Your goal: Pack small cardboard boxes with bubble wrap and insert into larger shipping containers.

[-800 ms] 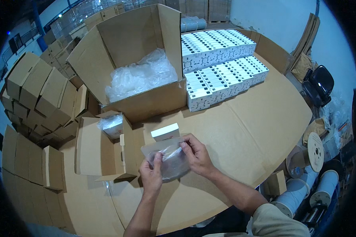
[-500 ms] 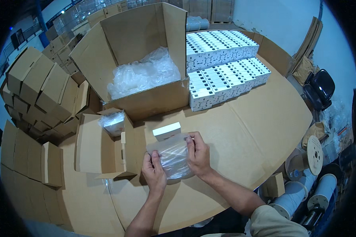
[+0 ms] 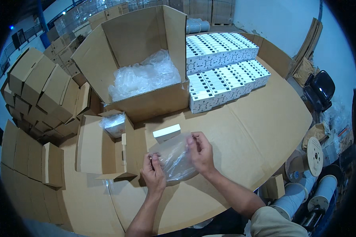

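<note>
Between my hands I hold a clear plastic bag [image 3: 177,160] above the cardboard-covered table. My left hand [image 3: 154,173] pinches its left edge, and my right hand [image 3: 202,155] grips its upper right side. The film looks wrinkled and see-through. Just beyond the bag a small white box [image 3: 167,133] stands on the table, its lower part partly covered by the film. To the left of my hands sits an open brown carton [image 3: 131,152], with a plastic-wrapped item [image 3: 114,125] in its far end.
A large open carton [image 3: 150,104] holding crumpled clear plastic bags [image 3: 146,74] stands at the back. Rows of white printed boxes [image 3: 225,81] are stacked to its right. Folded brown cartons [image 3: 43,89] pile up at left. Cable spools [image 3: 315,155] stand beyond the table's right edge.
My right hand has shifted slightly right, spreading the plastic bag wider and tilting it. The left hand stays nearly in place. The surroundings look the same.
</note>
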A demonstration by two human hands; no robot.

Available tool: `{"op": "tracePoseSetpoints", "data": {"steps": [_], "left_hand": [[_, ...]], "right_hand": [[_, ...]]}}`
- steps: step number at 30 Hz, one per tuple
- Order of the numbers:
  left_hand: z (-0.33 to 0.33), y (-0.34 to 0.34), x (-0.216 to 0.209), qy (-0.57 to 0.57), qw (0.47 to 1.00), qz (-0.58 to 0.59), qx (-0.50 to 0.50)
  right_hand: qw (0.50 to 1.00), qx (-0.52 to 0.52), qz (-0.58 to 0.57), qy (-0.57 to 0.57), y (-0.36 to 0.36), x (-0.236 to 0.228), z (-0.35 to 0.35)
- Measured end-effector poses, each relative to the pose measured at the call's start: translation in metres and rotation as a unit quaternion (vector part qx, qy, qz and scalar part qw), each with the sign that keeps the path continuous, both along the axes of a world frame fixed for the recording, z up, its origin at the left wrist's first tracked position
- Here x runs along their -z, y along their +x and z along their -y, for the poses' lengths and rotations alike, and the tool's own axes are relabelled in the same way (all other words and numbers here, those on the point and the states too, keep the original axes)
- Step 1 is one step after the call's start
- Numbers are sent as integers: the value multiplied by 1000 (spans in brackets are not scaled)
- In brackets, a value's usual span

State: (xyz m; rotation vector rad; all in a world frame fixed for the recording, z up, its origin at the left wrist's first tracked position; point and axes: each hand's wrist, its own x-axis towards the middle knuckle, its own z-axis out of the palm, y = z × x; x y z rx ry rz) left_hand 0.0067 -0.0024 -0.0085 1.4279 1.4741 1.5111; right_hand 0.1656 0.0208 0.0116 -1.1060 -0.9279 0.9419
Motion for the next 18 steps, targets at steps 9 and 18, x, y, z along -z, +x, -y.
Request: {"op": "tracePoseSetpoints", "data": {"steps": [9,18], "left_hand": [[-9,-11,11,25,987,154,-33],[3,-1,-14,-69,976,182,97]], "right_hand": [[970,-37,222,87,-11,5,9],[989,-91,115,4,4,13,1]]}}
